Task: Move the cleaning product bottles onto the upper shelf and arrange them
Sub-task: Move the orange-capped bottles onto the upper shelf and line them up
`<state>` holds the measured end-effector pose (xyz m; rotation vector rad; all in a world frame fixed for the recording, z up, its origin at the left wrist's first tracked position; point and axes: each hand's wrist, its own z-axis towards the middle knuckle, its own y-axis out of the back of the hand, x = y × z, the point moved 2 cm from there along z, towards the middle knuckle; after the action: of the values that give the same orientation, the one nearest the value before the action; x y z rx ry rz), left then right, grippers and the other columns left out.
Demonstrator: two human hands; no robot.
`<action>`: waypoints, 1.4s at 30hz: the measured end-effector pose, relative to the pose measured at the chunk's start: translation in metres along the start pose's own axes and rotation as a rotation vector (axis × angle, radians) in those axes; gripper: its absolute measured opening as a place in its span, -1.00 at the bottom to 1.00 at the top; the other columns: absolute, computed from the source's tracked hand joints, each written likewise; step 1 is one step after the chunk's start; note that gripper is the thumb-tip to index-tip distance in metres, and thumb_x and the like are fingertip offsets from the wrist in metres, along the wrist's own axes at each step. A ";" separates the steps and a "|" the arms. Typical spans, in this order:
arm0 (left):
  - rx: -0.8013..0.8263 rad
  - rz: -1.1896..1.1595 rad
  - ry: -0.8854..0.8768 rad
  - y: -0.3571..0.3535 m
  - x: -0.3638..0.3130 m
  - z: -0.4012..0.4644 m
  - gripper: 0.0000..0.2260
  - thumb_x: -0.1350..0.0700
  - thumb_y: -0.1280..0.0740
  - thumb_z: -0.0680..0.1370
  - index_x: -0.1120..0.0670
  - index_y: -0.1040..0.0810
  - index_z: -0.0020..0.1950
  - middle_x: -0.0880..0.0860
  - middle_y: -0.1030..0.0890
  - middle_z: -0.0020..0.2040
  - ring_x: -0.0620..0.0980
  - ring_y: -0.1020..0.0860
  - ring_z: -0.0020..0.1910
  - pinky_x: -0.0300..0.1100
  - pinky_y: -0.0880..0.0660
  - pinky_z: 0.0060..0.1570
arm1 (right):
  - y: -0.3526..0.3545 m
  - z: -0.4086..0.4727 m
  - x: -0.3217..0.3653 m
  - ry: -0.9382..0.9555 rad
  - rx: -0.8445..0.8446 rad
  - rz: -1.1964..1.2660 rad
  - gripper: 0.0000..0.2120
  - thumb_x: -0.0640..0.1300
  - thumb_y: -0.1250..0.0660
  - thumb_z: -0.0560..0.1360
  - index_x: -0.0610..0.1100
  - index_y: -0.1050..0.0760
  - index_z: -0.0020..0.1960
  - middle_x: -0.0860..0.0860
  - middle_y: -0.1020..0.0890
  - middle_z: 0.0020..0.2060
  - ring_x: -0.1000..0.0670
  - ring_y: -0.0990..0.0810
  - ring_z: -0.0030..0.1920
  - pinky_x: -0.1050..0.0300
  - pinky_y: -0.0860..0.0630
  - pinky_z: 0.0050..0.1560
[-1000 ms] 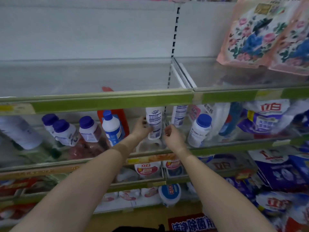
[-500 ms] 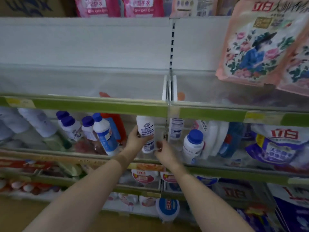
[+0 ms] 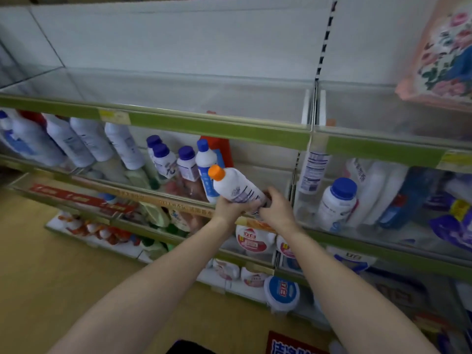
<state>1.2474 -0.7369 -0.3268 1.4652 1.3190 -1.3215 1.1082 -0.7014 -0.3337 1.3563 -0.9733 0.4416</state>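
Right now both my hands hold one white bottle (image 3: pixel 237 188) with an orange cap, tilted so the cap points up and to the left, just in front of the middle shelf's (image 3: pixel 178 200) front edge. My left hand (image 3: pixel 227 209) has its grip clamped under the bottle's lower body; my right hand (image 3: pixel 277 209) has its grip curled round the base. The upper shelf (image 3: pixel 204 123), with its green front strip, lies bare above the bottle, save for one floral bag (image 3: pixel 444 60) at its right end. On the middle shelf, left of my hands, I count four small bottles (image 3: pixel 186 162) with blue or purple caps, and four tall white bottles (image 3: pixel 89 139) nearer the left end. Right of my hands stands one blue-capped bottle (image 3: pixel 337 200).
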 end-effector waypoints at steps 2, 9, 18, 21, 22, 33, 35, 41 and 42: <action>0.021 -0.004 0.076 0.010 -0.002 -0.006 -0.70 0.38 -0.54 0.38 0.22 -0.61 0.08 0.06 -0.70 -0.10 -0.07 -0.68 -0.21 -0.26 -0.59 -0.31 | -0.008 -0.014 0.010 -0.020 0.065 -0.012 -0.74 -0.06 -0.39 0.44 0.07 -0.49 0.12 0.01 -0.62 0.03 -0.07 -0.59 0.04 -0.03 -0.56 0.04; 0.216 0.201 0.226 0.079 0.030 -0.035 -0.69 0.21 -0.57 0.41 0.15 -0.64 0.12 0.12 -0.72 0.04 0.12 -0.70 -0.03 0.01 -0.66 -0.10 | -0.072 -0.077 0.021 -0.270 0.232 0.041 -0.67 -0.15 -0.32 0.52 0.01 -0.40 0.26 -0.02 -0.61 0.11 -0.10 -0.60 0.08 -0.08 -0.63 0.05; 0.190 0.152 0.449 0.163 0.102 -0.089 -0.68 0.06 -0.57 0.43 0.17 -0.64 0.09 0.14 -0.72 -0.01 0.04 -0.69 -0.19 -0.11 -0.62 -0.33 | -0.161 -0.169 0.012 -0.464 0.431 0.171 -0.60 -0.04 -0.54 0.46 0.02 -0.49 0.23 0.05 -0.66 0.09 0.01 -0.65 0.05 -0.01 -0.59 0.13; 0.147 0.058 0.501 0.182 0.114 -0.098 -0.70 0.07 -0.56 0.44 0.17 -0.59 0.07 0.17 -0.70 0.00 0.07 -0.68 -0.17 -0.14 -0.60 -0.27 | -0.182 -0.193 0.007 -0.516 0.407 0.201 -0.57 -0.01 -0.55 0.45 0.02 -0.46 0.24 0.08 -0.64 0.06 0.06 -0.64 0.02 0.09 -0.57 0.00; 0.143 0.047 0.515 0.188 0.118 -0.100 -0.68 0.08 -0.57 0.44 0.17 -0.57 0.08 0.16 -0.69 0.01 0.09 -0.68 -0.12 -0.08 -0.62 -0.19 | -0.186 -0.200 0.008 -0.530 0.407 0.213 -0.60 -0.02 -0.56 0.45 0.03 -0.46 0.20 0.08 -0.65 0.05 0.07 -0.65 0.00 0.12 -0.57 -0.05; 0.081 -0.021 0.577 0.226 0.124 -0.118 -0.50 0.09 -0.56 0.44 0.23 -0.48 0.28 0.15 -0.67 0.03 0.08 -0.66 -0.10 -0.10 -0.57 -0.25 | -0.218 -0.224 0.025 -0.497 0.429 0.099 -0.43 -0.04 -0.61 0.38 -0.01 -0.40 0.27 0.02 -0.65 0.08 0.04 -0.66 -0.01 0.04 -0.62 0.00; 0.072 -0.046 0.605 0.229 0.122 -0.118 -0.40 -0.01 -0.58 0.42 0.21 -0.45 0.33 0.16 -0.66 0.08 0.11 -0.66 -0.05 -0.06 -0.59 -0.19 | -0.223 -0.222 0.027 -0.454 0.411 0.000 -0.37 0.00 -0.63 0.32 0.00 -0.38 0.26 0.02 -0.65 0.07 0.00 -0.67 -0.02 -0.08 -0.64 0.06; 0.006 -0.106 0.705 0.222 0.117 -0.116 -0.06 -0.23 -0.68 0.09 0.16 -0.40 0.29 0.20 -0.64 0.10 0.22 -0.64 -0.01 0.18 -0.62 -0.07 | -0.232 -0.223 0.052 -0.122 0.298 -0.606 -0.35 0.12 -0.53 0.32 0.03 -0.32 0.29 0.04 -0.55 0.00 -0.05 -0.58 -0.05 0.05 -0.48 -0.23; -0.029 -0.107 0.699 0.224 0.123 -0.111 -0.07 -0.17 -0.71 0.06 0.17 -0.42 0.29 0.21 -0.65 0.06 0.24 -0.66 -0.04 0.22 -0.63 -0.06 | -0.234 -0.221 0.052 -0.106 0.293 -0.619 -0.33 0.13 -0.52 0.32 0.04 -0.31 0.32 0.02 -0.56 0.03 -0.07 -0.58 -0.02 0.03 -0.49 -0.22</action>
<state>1.4810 -0.6475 -0.4494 1.9499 1.8580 -0.8607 1.3875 -0.5557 -0.4176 1.8716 -0.5363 0.0376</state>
